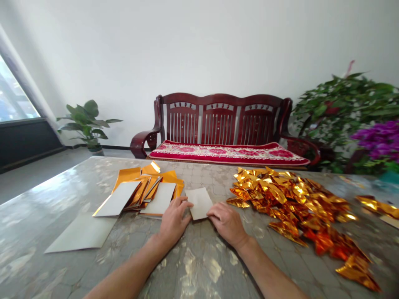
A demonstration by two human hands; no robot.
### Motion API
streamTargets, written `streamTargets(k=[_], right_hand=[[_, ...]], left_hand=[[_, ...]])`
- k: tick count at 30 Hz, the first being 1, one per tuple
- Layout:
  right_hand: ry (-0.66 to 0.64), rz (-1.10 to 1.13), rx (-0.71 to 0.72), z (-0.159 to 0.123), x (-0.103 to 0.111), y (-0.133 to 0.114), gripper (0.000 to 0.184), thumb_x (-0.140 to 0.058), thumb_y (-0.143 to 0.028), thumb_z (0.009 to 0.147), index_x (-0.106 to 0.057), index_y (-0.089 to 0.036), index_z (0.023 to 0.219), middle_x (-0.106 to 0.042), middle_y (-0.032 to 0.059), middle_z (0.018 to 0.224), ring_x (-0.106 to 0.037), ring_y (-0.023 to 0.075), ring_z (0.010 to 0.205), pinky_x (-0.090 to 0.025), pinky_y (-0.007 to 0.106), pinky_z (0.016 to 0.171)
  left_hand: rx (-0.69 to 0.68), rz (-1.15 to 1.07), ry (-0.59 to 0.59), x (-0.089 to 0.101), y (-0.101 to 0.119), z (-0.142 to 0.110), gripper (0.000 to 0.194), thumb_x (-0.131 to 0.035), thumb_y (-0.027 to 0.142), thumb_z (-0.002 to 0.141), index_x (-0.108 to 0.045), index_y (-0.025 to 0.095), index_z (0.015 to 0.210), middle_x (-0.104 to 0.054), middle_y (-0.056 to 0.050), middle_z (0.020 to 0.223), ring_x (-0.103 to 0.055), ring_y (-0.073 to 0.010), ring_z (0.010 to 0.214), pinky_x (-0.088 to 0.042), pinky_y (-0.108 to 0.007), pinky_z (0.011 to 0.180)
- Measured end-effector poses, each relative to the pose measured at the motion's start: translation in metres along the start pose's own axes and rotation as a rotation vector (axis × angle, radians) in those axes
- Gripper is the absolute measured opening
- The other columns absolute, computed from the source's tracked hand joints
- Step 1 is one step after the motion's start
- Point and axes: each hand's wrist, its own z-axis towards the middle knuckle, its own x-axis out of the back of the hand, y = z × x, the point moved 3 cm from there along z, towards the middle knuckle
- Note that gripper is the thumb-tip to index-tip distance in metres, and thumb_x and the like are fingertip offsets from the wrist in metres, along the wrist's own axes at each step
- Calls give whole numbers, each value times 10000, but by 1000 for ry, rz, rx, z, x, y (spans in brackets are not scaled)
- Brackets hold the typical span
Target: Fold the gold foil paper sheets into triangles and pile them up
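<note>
A small sheet of paper (200, 203), pale side up, is between my two hands over the table. My right hand (227, 221) pinches its lower right corner between thumb and fingers. At the left edge, my left hand (175, 216) holds it with bent fingers, the thumb towards me. Just beyond my left hand lies a loose stack of gold-foil paper sheets (134, 174), several turned pale side up. To my right spreads a large heap of folded gold-foil paper pieces (286, 195), pointed at their ends.
A single pale sheet (81, 232) lies on the patterned table covering (174, 270) at left. Behind the table stands a dark red wooden bench (218, 124) with a red patterned cushion (224, 153). Potted plants (89, 120) and purple flowers (378, 139) flank it.
</note>
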Motion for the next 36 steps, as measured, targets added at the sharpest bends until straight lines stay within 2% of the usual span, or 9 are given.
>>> streamTargets(k=[2, 4, 6, 8, 13, 22, 27, 36], right_hand=[[-24, -50, 22, 0, 0, -4, 159, -590, -197, 904, -720, -234, 819, -696, 29, 810, -585, 172, 806, -396, 282, 729], [-58, -77, 48, 0, -2, -7, 155, -595, -219, 908, -723, -236, 822, -694, 28, 800, -579, 172, 796, -379, 286, 725], [-88, -80, 48, 0, -3, -7, 119, -622, -223, 889, -728, -242, 839, -701, 22, 809, -580, 174, 801, -374, 291, 732], [-110, -64, 11, 0, -4, -4, 91, -651, -217, 860, -734, -253, 863, -711, 14, 836, -587, 179, 827, -379, 294, 749], [-157, -5, -121, 2, 0, 8, 115, -645, -249, 847, -754, -274, 822, -715, 5, 862, -597, 181, 857, -405, 288, 766], [-171, -51, -222, 4, -4, 18, 261, -539, -358, 926, -718, -246, 773, -678, 15, 828, -589, 170, 839, -376, 266, 725], [-140, -162, -288, 5, -8, 17, 215, -576, -338, 889, -666, -233, 724, -668, 16, 806, -576, 171, 794, -333, 274, 670], [-143, -259, -313, 8, -9, 11, 187, -578, -292, 863, -635, -227, 697, -681, 29, 784, -565, 179, 757, -296, 287, 638]], left_hand=[[-62, 39, -45, 2, 8, -3, 308, -637, 111, 767, -670, 258, 1036, -612, -57, 1170, -576, -231, 1116, -480, -373, 955], [-99, 40, -104, 2, 14, -4, 230, -616, 133, 809, -685, 258, 990, -640, -42, 1073, -598, -207, 1037, -487, -330, 905], [-97, 31, -156, 1, 16, -3, 146, -571, 174, 869, -697, 240, 900, -652, -34, 935, -614, -188, 932, -488, -295, 834], [-68, 19, -184, 0, 15, -1, 180, -534, 208, 908, -697, 223, 834, -646, -33, 853, -616, -179, 868, -479, -280, 786], [-12, 10, -195, 2, 12, 2, 213, -512, 224, 927, -698, 212, 823, -665, -38, 848, -617, -181, 867, -457, -277, 785], [26, 99, -185, 3, 12, 5, 294, -494, 261, 941, -656, 199, 704, -662, -37, 792, -613, -178, 838, -419, -273, 767], [96, 156, -128, 2, 7, 7, 251, -565, 285, 891, -631, 196, 666, -636, -31, 754, -596, -187, 806, -404, -284, 737], [141, 229, -149, -1, 8, 10, 220, -555, 269, 887, -608, 184, 691, -614, -44, 792, -583, -198, 846, -404, -296, 761]])
